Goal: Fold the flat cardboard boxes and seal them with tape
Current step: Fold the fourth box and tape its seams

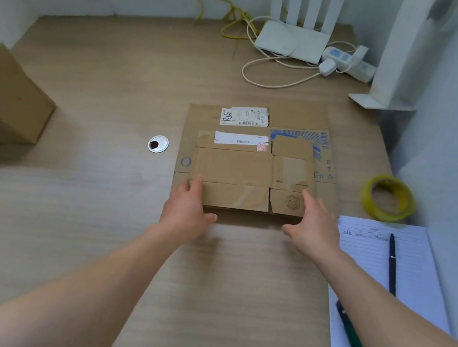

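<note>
At your twelve o'clock a white router stands against the wall, with a power strip just beside it at one o'clock and a yellow cable trailing at eleven. A lined notepad lies at four o'clock, a black pen resting on it. A metal grommet sits at ten o'clock.

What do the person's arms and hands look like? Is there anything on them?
Both arms are bare right down to the edge of the picture, with no sleeves showing. The left hand and right hand wear no gloves. No rings, watch or bracelets show on either one, and there are no marks or stickers.
</note>
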Demonstrator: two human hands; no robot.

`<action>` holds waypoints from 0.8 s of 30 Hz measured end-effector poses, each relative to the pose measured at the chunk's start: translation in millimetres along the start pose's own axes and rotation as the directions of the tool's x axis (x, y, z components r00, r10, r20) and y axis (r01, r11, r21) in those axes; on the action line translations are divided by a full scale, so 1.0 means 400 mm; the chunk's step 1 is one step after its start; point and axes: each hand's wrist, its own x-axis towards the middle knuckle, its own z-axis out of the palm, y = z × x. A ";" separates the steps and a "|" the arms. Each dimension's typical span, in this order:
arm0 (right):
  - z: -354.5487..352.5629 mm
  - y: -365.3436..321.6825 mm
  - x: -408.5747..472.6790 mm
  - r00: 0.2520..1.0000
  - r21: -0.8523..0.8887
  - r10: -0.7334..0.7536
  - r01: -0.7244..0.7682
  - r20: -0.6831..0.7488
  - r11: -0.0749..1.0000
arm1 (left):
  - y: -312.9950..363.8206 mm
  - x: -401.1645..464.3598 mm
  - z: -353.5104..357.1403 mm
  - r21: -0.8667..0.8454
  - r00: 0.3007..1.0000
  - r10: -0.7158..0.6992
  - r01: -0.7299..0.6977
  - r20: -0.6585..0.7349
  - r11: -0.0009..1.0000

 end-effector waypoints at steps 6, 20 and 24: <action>0.010 -0.005 -0.020 0.993 0.135 0.008 0.008 -0.120 0.991 | -0.013 -0.033 -0.003 -0.193 0.995 0.008 -0.028 -0.103 0.981; -0.087 -0.138 -0.373 0.899 0.253 -0.210 0.321 -0.385 0.913 | -0.084 -0.264 -0.193 -0.435 0.904 0.007 -0.212 -0.428 0.875; -0.090 -0.154 -0.537 0.954 0.178 -0.202 0.243 -0.220 0.954 | -0.174 -0.379 -0.271 -0.457 0.959 -0.019 -0.117 -0.282 0.882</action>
